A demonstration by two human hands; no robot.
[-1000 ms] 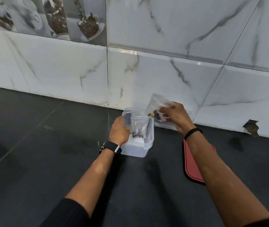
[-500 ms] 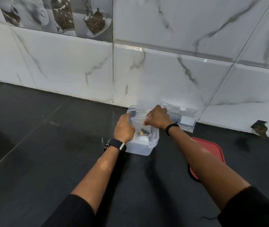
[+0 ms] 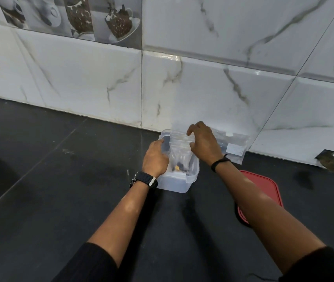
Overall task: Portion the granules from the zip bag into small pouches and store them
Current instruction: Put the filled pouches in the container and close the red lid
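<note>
At the far left, up on the marble-tiled wall [image 3: 202, 94], sits a decorative tile [image 3: 70, 17] printed with cups of coffee beans. Below it the dark table [image 3: 60, 190] runs wide toward the near edge.

Near the middle of the table, just beside the wall, stands a clear plastic container [image 3: 182, 183] with no lid on it. The left hand [image 3: 155, 158], a black watch [image 3: 143, 180] on its wrist, rests against the container's left side; its fingers curl over the left rim and reach down inside toward a small pouch [image 3: 179, 153]. Whether those fingers actually pinch the pouch or only steady the box cannot be told, since the hand's back hides them. The pouch stands inside the container, clear, with a little heap of dark and yellowish granules [image 3: 179, 168] gathered at its bottom.

The right hand [image 3: 203, 143], a thin black band [image 3: 220, 162] round its wrist, hovers over the container's far right part. Its thumb and fingers are bent and touch the pouch's top edge, seeming to pinch it there.

Just right of that hand, the larger zip bag [image 3: 236, 148] lies against the foot of the wall, partly hidden behind the hand, a white label showing on it.

Farther right and nearer, a red lid [image 3: 263, 186] lies flat on the table, crossed by the right forearm. On the far right, the wall's bottom edge has a broken gap [image 3: 326, 161].
</note>
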